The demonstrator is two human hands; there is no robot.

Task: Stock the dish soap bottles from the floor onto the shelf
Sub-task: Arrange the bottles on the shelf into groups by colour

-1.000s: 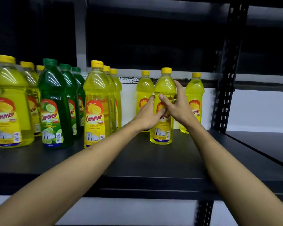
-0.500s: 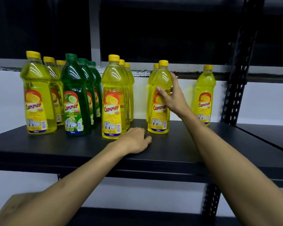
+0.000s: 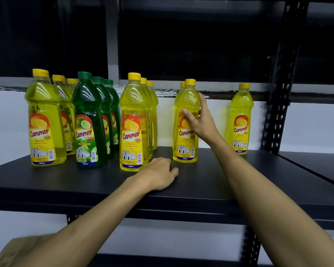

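Observation:
On the black shelf [image 3: 46, 182] stand rows of dish soap bottles. A yellow lemon bottle [image 3: 185, 143] stands upright right of centre, with a second one hidden close behind it. My right hand [image 3: 200, 120] grips its upper body from the right, thumb across the front. My left hand [image 3: 160, 175] rests palm down on the shelf just in front of that bottle, holding nothing. To the left are a yellow row [image 3: 132, 132], a green lime row [image 3: 88, 128] and another yellow row [image 3: 43, 122]. A lone yellow bottle [image 3: 240, 122] stands at the far right.
A black perforated upright post [image 3: 278, 112] rises right of the lone bottle. A second black shelf board [image 3: 320, 162] adjoins on the right. A cardboard box corner [image 3: 10, 249] shows at the bottom left. A lower shelf [image 3: 162, 261] lies beneath.
My left hand came off the yellow bottle and dropped flat onto the shelf in front. My right hand stayed on the bottle. The view has shifted, showing more of the lower shelf.

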